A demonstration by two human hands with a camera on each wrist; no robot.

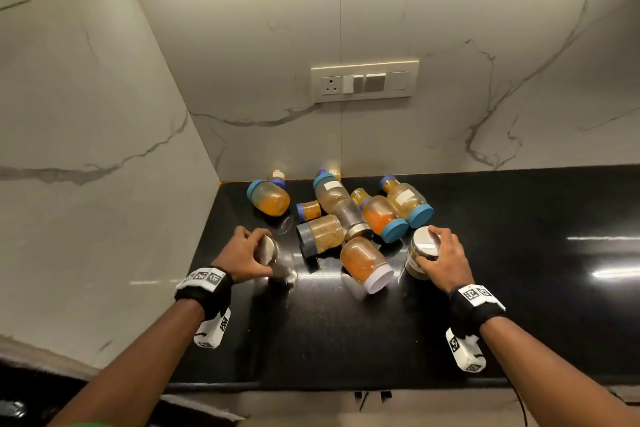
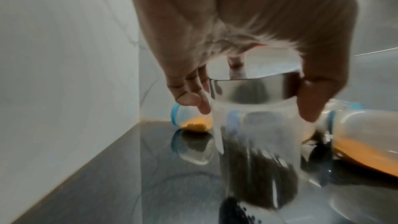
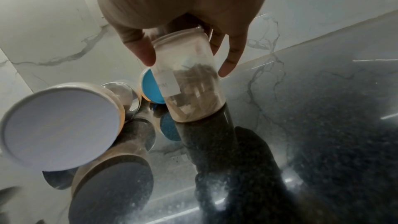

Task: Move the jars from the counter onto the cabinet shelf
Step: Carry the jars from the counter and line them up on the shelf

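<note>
Black counter (image 1: 519, 288) under everything, marble wall (image 1: 450, 28) behind. Right hand (image 1: 441, 258) clamped on upright labelled jar (image 3: 189, 81), base touching counter. Left hand (image 1: 242, 253) gripping steel-lidded jar (image 2: 254, 122), tilted. Other jars (image 1: 349, 218) lying clustered between.

Jars on black counter (image 1: 519, 288)

Two steel-lidded jars stand gripped: dark-filled jar (image 2: 254, 151) at left, tilted; labelled jar (image 3: 191, 81) at right. Between them, a jumble lies on its side: blue-lidded jars (image 1: 384, 218), grey-lidded jar (image 1: 320, 234), white-lidded jar (image 1: 365, 263).
</note>
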